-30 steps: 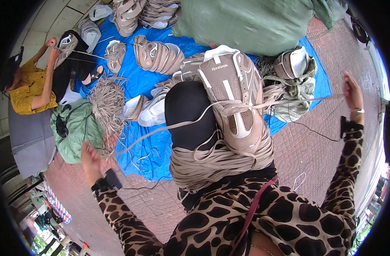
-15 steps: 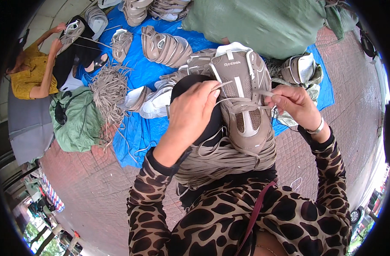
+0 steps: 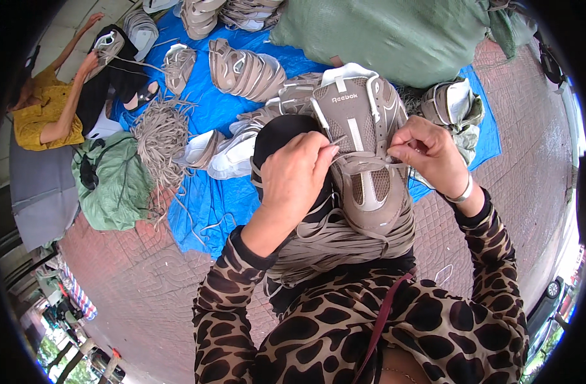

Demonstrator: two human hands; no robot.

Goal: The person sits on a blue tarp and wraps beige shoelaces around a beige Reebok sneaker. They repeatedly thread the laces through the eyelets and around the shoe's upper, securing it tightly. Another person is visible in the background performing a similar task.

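A taupe and white sneaker upper [image 3: 375, 216] rests on my lap, its toe toward me and its tongue pointing away. A flat taupe shoelace [image 3: 363, 162] crosses it low down, by the first eyelets. My left hand [image 3: 293, 174] pinches one lace end at the left side of the upper. On the other side, my right hand [image 3: 429, 151] pinches the lace's other part close to the eyelet row. Both hands are closed at the fingertips. Beneath the upper, a thick bundle of loose taupe laces [image 3: 341, 249] lies across my thighs.
Stacked shoe uppers [image 3: 247, 69] lie on a blue tarp [image 3: 206, 115]. A large green sack [image 3: 382, 38] bulges behind. To the left are a heap of laces [image 3: 160, 137], a green bag [image 3: 117, 189] and a seated person in yellow [image 3: 56, 112] handling another upper.
My right hand has come in closer to the eyelets, and my left hand is slightly lower. The lace lies closer across the upper. The other person's far hand has swung up and away.
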